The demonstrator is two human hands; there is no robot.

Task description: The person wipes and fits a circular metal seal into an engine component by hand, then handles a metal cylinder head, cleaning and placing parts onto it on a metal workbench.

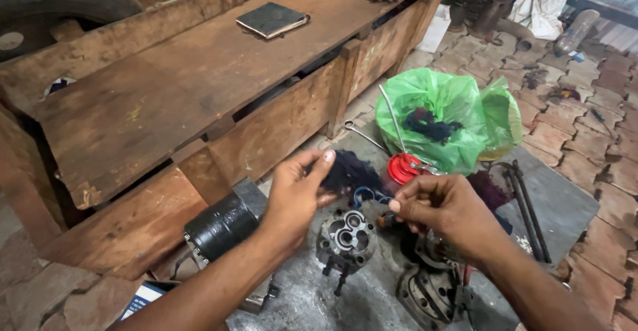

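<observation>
My left hand (296,195) pinched a dark blue wad of rag (351,170); right hand (442,205) fingers pressed on a small dark part, above the round grey metal pump housing (347,234) on the floor slab (565,198). Best held low, steady.

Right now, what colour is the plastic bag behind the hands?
Translucent green plastic bag, with dark fibres inside; the head view, the only one, shows it.

Fuzzy dark blue cloth rag (350,169) in my left hand (296,195), greasy matt grey metal pump housing (346,236), crinkled glossy green plastic bag (444,115), rough worn brown wooden tabletop (193,72), dull oily grey metal sheet (565,205).
</observation>
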